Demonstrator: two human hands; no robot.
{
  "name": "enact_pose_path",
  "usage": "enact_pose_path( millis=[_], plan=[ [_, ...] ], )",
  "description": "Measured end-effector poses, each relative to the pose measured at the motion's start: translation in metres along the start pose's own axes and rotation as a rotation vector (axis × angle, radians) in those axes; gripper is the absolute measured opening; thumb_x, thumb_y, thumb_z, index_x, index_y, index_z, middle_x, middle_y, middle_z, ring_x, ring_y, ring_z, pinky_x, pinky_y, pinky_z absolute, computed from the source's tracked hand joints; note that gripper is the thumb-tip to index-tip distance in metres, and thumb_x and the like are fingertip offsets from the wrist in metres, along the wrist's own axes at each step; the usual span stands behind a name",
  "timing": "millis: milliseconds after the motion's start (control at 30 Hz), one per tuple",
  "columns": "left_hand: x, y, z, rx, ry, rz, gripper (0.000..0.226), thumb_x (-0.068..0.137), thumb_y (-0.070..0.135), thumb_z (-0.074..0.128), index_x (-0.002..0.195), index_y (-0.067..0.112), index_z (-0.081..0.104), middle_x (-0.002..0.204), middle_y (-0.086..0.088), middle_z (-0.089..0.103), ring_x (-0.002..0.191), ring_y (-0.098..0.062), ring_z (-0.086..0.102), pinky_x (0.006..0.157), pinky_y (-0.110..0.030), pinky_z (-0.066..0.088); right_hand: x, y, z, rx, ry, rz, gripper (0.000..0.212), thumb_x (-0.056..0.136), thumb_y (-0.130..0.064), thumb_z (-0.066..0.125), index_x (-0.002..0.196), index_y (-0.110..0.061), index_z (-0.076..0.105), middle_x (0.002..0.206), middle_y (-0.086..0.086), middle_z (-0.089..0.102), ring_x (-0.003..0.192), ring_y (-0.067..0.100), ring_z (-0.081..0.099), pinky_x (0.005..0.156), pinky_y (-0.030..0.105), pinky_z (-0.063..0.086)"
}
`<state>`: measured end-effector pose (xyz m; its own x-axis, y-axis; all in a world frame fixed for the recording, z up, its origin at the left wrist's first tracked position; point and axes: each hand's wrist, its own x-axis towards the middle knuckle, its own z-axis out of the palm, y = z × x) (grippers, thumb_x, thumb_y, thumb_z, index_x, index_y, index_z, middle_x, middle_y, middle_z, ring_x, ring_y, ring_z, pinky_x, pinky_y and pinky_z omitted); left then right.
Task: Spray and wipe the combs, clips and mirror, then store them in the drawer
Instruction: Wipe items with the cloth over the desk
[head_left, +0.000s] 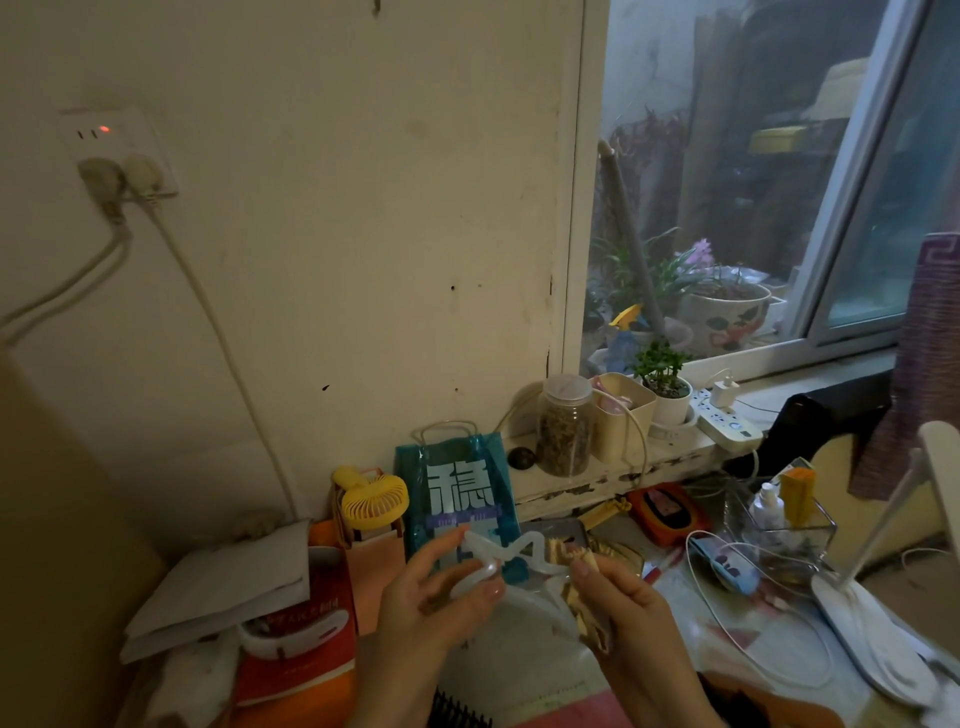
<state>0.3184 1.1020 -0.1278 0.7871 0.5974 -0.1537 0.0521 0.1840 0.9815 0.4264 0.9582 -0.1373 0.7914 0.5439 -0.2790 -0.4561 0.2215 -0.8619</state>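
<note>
Our left hand (441, 587) pinches the clear clip (511, 564); its long side reaches across to our right hand (618, 603), which grips a cloth (582, 597).

Person, head view, two parts visible.
Left hand (441, 587): bare, no ring, no glove. Fingers (491, 590) slender, nails short with a pale glossy finish. Wrist and forearm bare down to the near edge; no watch, no bracelet, no sleeve visible.
Right hand (618, 597): bare, no ring visible. Nail on one finger pale and glossy. Wrist and forearm bare to the near edge; no sleeve, no band visible.
</note>
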Motion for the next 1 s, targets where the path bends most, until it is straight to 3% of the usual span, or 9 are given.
enact_pose_path(
  millis=[100, 233, 300, 500, 567, 667, 767, 900, 1000],
  plan=[
    [0.000, -0.001, -0.001, -0.006, 0.004, 0.008, 0.080, 0.047, 0.028, 0.092, 0.120, 0.030, 0.059, 0.105, -0.003, 0.072, 0.105, -0.022, 0.065, 0.093, -0.047, 0.051, 0.001, -0.001, -0.004, 0.002, 0.006, 0.010, 0.020, 0.070, -0.016, 0.067, 0.084, -0.004, 0.075, 0.091, 0.028, 0.065, 0.081, 0.036, 0.058, 0.072, 0.042, 0.047],
    [0.001, 0.000, -0.006, 0.007, 0.007, 0.026, 0.075, 0.053, 0.026, 0.089, 0.121, 0.027, 0.058, 0.101, -0.001, 0.074, 0.102, -0.021, 0.066, 0.091, -0.046, 0.053, 0.000, -0.005, -0.007, -0.009, -0.011, 0.032, 0.021, 0.069, -0.014, 0.066, 0.083, -0.002, 0.074, 0.086, 0.022, 0.069, 0.071, 0.029, 0.065, 0.060, 0.035, 0.051],
    [0.000, 0.003, -0.009, 0.037, 0.008, 0.049, 0.070, 0.055, 0.023, 0.083, 0.120, 0.027, 0.058, 0.099, -0.001, 0.074, 0.099, -0.019, 0.068, 0.089, -0.044, 0.054, 0.000, -0.007, -0.010, -0.045, 0.011, 0.007, 0.025, 0.067, -0.018, 0.066, 0.086, -0.004, 0.074, 0.087, 0.019, 0.071, 0.077, 0.030, 0.065, 0.061, 0.036, 0.050],
    [-0.001, 0.005, -0.008, 0.184, -0.023, 0.115, 0.056, 0.065, 0.004, 0.080, 0.111, 0.029, 0.061, 0.087, 0.007, 0.075, 0.087, -0.003, 0.068, 0.066, -0.012, 0.052, 0.000, -0.021, -0.009, -0.234, -0.007, -0.177, 0.039, 0.076, -0.040, 0.056, 0.104, -0.018, 0.071, 0.102, 0.009, 0.070, 0.095, 0.028, 0.064, 0.069, 0.034, 0.052],
    [0.001, 0.004, -0.007, 0.211, -0.026, 0.122, 0.056, 0.065, 0.004, 0.081, 0.110, 0.031, 0.062, 0.088, 0.003, 0.075, 0.089, -0.005, 0.068, 0.062, -0.009, 0.050, 0.000, -0.022, -0.005, -0.308, -0.056, -0.189, 0.031, 0.082, -0.042, 0.056, 0.107, -0.028, 0.068, 0.112, 0.005, 0.067, 0.103, 0.025, 0.062, 0.079, 0.038, 0.053],
    [0.003, 0.002, -0.007, 0.226, -0.037, 0.125, 0.058, 0.063, 0.006, 0.082, 0.110, 0.033, 0.062, 0.092, 0.001, 0.075, 0.095, -0.010, 0.067, 0.061, -0.009, 0.050, -0.002, -0.022, -0.002, -0.326, -0.173, -0.145, 0.025, 0.090, -0.019, 0.050, 0.103, -0.033, 0.066, 0.109, 0.000, 0.067, 0.102, 0.024, 0.061, 0.077, 0.033, 0.051],
    [0.004, 0.001, -0.008, 0.243, -0.049, 0.126, 0.060, 0.063, 0.007, 0.082, 0.113, 0.033, 0.061, 0.093, 0.002, 0.075, 0.095, -0.009, 0.067, 0.062, -0.010, 0.050, -0.004, -0.022, -0.002, -0.218, -0.289, -0.081, 0.045, 0.059, -0.013, 0.052, 0.099, -0.027, 0.069, 0.099, -0.003, 0.072, 0.098, 0.024, 0.060, 0.074, 0.033, 0.049],
    [0.004, 0.003, -0.009, 0.249, -0.043, 0.135, 0.058, 0.062, 0.006, 0.082, 0.110, 0.033, 0.062, 0.089, 0.007, 0.075, 0.091, -0.005, 0.068, 0.065, -0.012, 0.052, -0.001, -0.017, -0.012, -0.072, -0.439, -0.010, 0.074, 0.048, 0.005, 0.043, 0.117, -0.014, 0.061, 0.117, 0.003, 0.068, 0.107, 0.021, 0.063, 0.075, 0.030, 0.055],
    [0.002, 0.005, -0.010, 0.240, -0.049, 0.133, 0.059, 0.060, 0.009, 0.081, 0.111, 0.031, 0.061, 0.089, 0.006, 0.075, 0.090, -0.006, 0.069, 0.066, -0.014, 0.053, 0.002, -0.014, -0.021, 0.028, -0.568, 0.010, 0.077, 0.056, 0.021, 0.052, 0.125, -0.012, 0.060, 0.129, 0.009, 0.060, 0.112, 0.022, 0.061, 0.080, 0.030, 0.055]
  ],
)
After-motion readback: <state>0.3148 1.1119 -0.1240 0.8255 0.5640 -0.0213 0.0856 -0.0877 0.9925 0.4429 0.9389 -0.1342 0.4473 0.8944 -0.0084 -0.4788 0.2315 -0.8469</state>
